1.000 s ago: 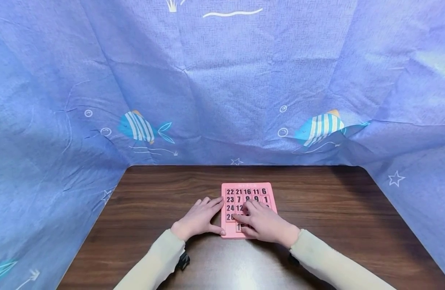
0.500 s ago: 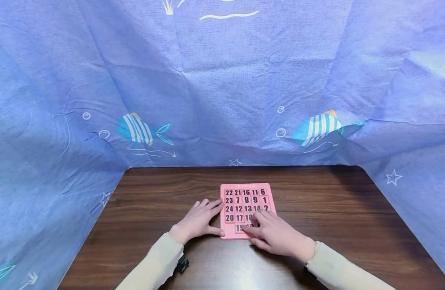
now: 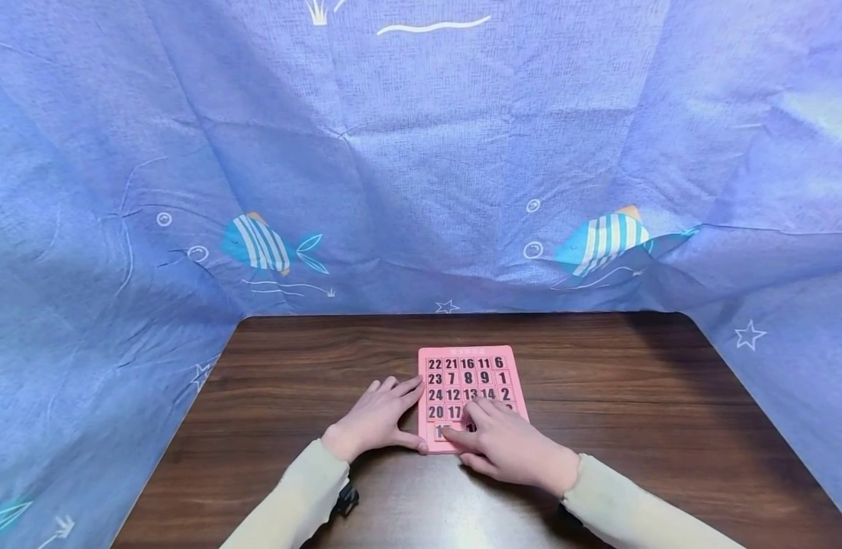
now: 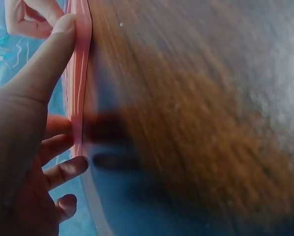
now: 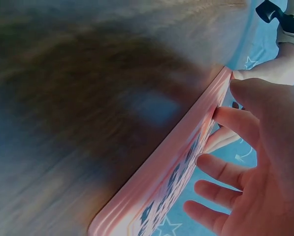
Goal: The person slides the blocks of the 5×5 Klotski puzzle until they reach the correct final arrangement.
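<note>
A pink number sliding puzzle [image 3: 467, 351] lies flat on the table, its numbered tiles in rows. My left hand [image 3: 376, 418] rests at its left side, thumb on the near left corner and extended fingers against the left edge. In the left wrist view, that thumb [image 4: 63, 37] touches the pink rim. My right hand [image 3: 513, 442] lies over the lower right of the puzzle and hides several tiles. Its index fingertip touches a bottom-row tile [image 3: 440, 431] near the left corner; a gap shows right of this tile. The other right fingers [image 5: 218, 169] are spread and hold nothing.
The dark wood-grain table [image 3: 311, 351] extends around the puzzle. A blue fish-print cloth [image 3: 421, 168] hangs behind the table and at both sides. A black strap device [image 3: 348, 497] sits at the left wrist.
My right hand first drew back to the right, then moved left again. The bottom-row tile marked 15 has slid left towards the corner. My left hand has stayed at the puzzle's edge.
</note>
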Available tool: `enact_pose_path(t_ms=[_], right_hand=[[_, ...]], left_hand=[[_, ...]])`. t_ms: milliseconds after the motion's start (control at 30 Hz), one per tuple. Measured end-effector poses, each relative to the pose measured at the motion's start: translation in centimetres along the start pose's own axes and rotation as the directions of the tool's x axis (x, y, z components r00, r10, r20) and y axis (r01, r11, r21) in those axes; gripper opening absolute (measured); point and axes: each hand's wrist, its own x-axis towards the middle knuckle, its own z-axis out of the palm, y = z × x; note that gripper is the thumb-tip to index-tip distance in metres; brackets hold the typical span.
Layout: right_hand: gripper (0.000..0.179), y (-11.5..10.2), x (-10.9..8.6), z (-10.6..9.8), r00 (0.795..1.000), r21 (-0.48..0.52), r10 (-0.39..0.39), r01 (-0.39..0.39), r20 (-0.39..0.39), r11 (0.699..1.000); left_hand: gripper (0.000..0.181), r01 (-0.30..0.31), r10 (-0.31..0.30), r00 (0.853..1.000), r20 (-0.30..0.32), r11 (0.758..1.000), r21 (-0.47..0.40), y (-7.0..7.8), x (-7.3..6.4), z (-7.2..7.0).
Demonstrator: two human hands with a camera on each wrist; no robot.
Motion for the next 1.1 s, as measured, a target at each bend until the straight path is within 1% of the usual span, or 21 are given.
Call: enact_pose_path(t_ms=[233,367,467,600,833,933,1100], right_hand=[[0.043,-0.4,0.8,0.2,1.000,-0.022,0.014,-0.014,0.020,1.000],[0.043,-0.3,0.7,0.1,1.000,-0.007,0.016,-0.016,-0.004,1.000],[0.040,0.1,0.0,-0.1,0.999,0.022,0.025,-0.024,-0.033,0.999],[0.037,1.0,-1.5,-0.4,0.997,0.026,0.049,-0.048,-0.051,0.999],[0.038,1.6,-4.0,-0.7,0.996,0.013,0.080,-0.079,-0.044,0.997],[0.039,1.6,-4.5,-0.6,0.996,0.017,0.082,-0.082,-0.045,0.997],[0.042,1.3,-4.3,-0.5,0.996,-0.008,0.078,-0.079,-0.033,0.997]], left_hand=[[0.105,-0.012,0.012,1.000,-0.014,1.000,0.018,-0.2,0.1,0.2],[0.105,-0.015,0.016,1.000,-0.019,1.000,0.020,-0.2,0.1,0.3],[0.106,-0.016,0.016,1.000,-0.012,1.000,0.013,-0.2,0.1,0.3],[0.107,-0.002,0.002,1.000,0.002,1.000,-0.002,-0.3,0.1,0.3],[0.108,0.010,-0.010,1.000,0.013,1.000,-0.027,-0.3,0.0,0.1],[0.108,0.010,-0.009,1.000,0.015,0.999,-0.032,-0.2,0.0,0.0],[0.108,0.008,-0.008,1.000,0.017,0.999,-0.038,-0.2,0.0,0.1]])
